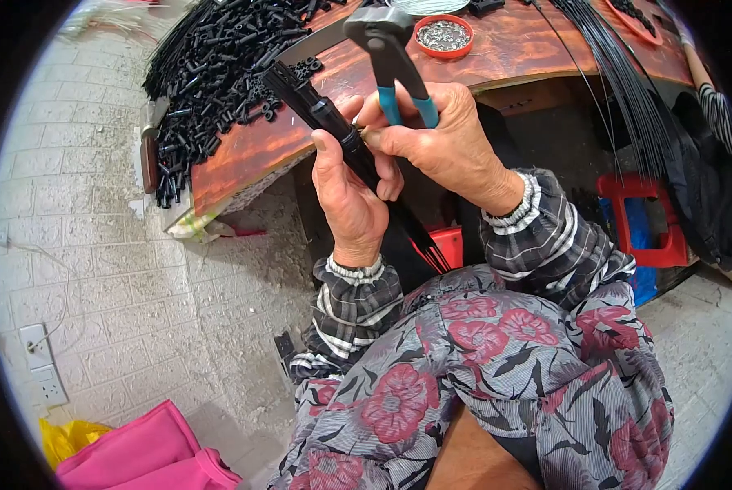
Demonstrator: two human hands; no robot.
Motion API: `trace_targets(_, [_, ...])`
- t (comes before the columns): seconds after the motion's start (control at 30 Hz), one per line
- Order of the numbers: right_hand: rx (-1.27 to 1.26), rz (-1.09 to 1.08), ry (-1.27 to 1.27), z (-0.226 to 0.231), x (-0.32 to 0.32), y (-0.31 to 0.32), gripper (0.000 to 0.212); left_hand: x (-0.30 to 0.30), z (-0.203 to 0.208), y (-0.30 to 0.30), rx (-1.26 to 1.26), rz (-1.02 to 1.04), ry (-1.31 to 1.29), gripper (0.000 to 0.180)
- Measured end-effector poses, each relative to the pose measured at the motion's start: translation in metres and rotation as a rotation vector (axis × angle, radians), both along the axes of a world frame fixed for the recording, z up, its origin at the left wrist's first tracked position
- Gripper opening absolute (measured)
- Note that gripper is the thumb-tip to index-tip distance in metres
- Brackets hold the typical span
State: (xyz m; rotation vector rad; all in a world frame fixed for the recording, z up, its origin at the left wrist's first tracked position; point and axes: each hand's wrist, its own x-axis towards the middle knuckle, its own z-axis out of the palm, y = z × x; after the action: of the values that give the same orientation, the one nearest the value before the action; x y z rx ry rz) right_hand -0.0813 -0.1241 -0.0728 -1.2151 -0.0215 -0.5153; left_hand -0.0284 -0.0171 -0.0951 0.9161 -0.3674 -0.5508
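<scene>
My left hand (349, 192) is closed round a slanting bundle of thin black rods (407, 220) with ribbed black collars, like a folded umbrella frame. Its upper end (282, 80) points up and left, and the lower tips reach down toward my lap. In my right hand (439, 135) are end-cutting pincers (394, 61) with teal handles, their dark metal head pointing up. My right thumb and fingertips meet at the bundle's collar beside my left fingers. A tiny pale bit shows between them, too small to name.
Black plastic tubes (211, 90) are heaped on the red-brown table (247, 159). A red bowl (444, 54) holds small metal pieces. Long black rods (627, 90) overhang the table's right side, near a red stool (668, 253) and another person's striped sleeve (718, 114). Pink cloth (145, 449) lies lower left.
</scene>
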Motion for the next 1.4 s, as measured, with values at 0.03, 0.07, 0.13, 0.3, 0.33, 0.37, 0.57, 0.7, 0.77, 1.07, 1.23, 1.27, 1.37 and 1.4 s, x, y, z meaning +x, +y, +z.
trace_targets(0.03, [-0.033,-0.007,0.014,0.0,0.0,0.0,0.015,0.0,0.001,0.0,0.015,-0.002,0.001,0.054])
trace_targets(0.07, [-0.034,-0.006,0.015,0.0,0.001,-0.002,0.015,-0.001,0.001,-0.001,0.015,-0.001,0.003,0.054])
trace_targets(0.13, [-0.217,-0.046,-0.054,0.002,0.004,-0.009,0.017,0.0,0.002,-0.003,-0.016,-0.005,-0.036,0.055])
trace_targets(0.3, [-0.223,-0.042,0.029,0.005,-0.001,-0.009,0.016,-0.002,0.001,-0.002,-0.011,-0.014,-0.032,0.055])
trace_targets(0.33, [-0.156,-0.012,0.073,0.005,0.0,-0.009,0.016,-0.002,0.001,-0.002,-0.017,-0.012,-0.035,0.056])
trace_targets(0.37, [-0.156,-0.01,0.074,0.004,0.001,-0.009,0.016,-0.001,0.0,-0.002,-0.017,-0.01,-0.034,0.056])
trace_targets(0.57, [-0.2,-0.056,0.033,0.005,0.0,-0.008,0.014,-0.001,-0.001,0.0,-0.01,-0.03,-0.022,0.055])
trace_targets(0.7, [-0.221,-0.043,0.034,0.007,0.001,-0.008,0.014,-0.003,-0.001,0.0,-0.014,0.013,-0.004,0.052])
trace_targets(0.77, [-0.188,-0.008,0.061,0.009,0.0,-0.007,0.014,-0.002,-0.003,0.001,-0.022,0.011,0.008,0.051])
trace_targets(1.07, [-0.277,0.002,0.019,0.009,-0.005,-0.004,0.009,-0.004,0.004,0.005,-0.044,-0.142,0.032,0.065])
trace_targets(1.23, [-0.174,0.251,0.13,0.02,0.0,-0.023,0.007,0.001,0.004,0.006,-0.107,-0.21,-0.018,0.067])
trace_targets(1.27, [-0.313,0.241,0.184,0.023,-0.003,-0.028,0.009,0.002,0.004,0.007,-0.127,-0.193,-0.013,0.067])
trace_targets(1.37, [-0.489,0.175,0.231,0.029,-0.017,-0.038,0.015,0.005,0.0,0.012,-0.149,-0.2,-0.009,0.065])
trace_targets(1.4, [-0.871,-0.008,0.2,0.028,-0.026,-0.045,0.016,0.005,0.001,0.013,-0.129,-0.203,-0.024,0.067])
